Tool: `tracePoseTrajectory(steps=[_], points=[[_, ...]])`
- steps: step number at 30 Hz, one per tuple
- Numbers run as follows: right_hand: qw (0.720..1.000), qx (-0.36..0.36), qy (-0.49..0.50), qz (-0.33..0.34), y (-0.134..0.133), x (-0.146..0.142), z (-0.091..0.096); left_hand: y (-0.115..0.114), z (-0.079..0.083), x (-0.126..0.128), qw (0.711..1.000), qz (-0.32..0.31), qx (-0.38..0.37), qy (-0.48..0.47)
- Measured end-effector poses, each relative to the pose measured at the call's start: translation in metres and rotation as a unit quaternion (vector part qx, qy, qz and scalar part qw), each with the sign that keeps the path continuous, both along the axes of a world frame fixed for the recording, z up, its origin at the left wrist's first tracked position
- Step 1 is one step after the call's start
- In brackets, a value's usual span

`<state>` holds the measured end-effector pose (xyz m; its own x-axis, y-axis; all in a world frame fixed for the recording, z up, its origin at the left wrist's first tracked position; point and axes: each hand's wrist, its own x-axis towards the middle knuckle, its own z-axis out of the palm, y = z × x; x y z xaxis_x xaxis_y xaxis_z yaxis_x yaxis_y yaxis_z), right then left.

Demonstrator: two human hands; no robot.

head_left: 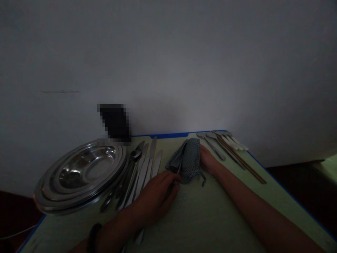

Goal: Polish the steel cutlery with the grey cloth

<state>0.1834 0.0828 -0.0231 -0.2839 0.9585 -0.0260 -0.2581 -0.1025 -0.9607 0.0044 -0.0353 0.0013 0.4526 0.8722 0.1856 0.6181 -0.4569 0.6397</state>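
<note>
My left hand is closed around one end of a slim metal utensil. The utensil's other end runs into a folded grey-blue checked cloth, so its kind is hidden. On the cloth's right side, my right hand grips it from behind, with most of the fingers covered. A loop of cord hangs from the cloth's lower corner. Beside my left forearm lie several table knives in a row. Dark-looking spoons lie left of them, partly overlapping.
Stacked steel plates and a shallow bowl fill the table's left side. At the right lie a metal spoon, brown chopsticks and several white-handled utensils. A blurred-out dark object leans against the wall behind the blue-edged table.
</note>
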Motion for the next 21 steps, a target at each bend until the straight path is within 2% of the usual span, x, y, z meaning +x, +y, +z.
tracePoseTrajectory(steps=[4, 7, 10, 13, 16, 18, 21], points=[[0.997, 0.056, -0.034, -0.029, 0.001, 0.002, -0.003, 0.000, 0.000, 0.000, 0.998, 0.052, 0.005, -0.027], [0.996, 0.060, -0.031, -0.055, 0.003, 0.003, -0.005, 0.003, 0.000, -0.001, 0.991, 0.108, 0.057, -0.057], [0.997, 0.051, -0.020, -0.045, 0.003, 0.003, -0.008, 0.004, 0.007, -0.004, 0.984, 0.145, 0.082, -0.055], [0.999, 0.037, -0.017, -0.035, 0.002, 0.003, -0.009, 0.008, 0.025, -0.010, 0.985, 0.154, 0.072, 0.001], [0.999, 0.028, -0.014, -0.023, 0.002, 0.002, -0.009, 0.024, 0.054, -0.020, 0.977, 0.179, 0.100, 0.066], [1.000, 0.021, -0.012, -0.017, 0.002, 0.002, -0.008, 0.043, 0.073, -0.029, 0.958, 0.235, 0.135, 0.095], [1.000, 0.018, -0.012, -0.017, 0.001, 0.002, -0.007, 0.077, 0.091, -0.047, 0.919, 0.371, 0.124, 0.047]])
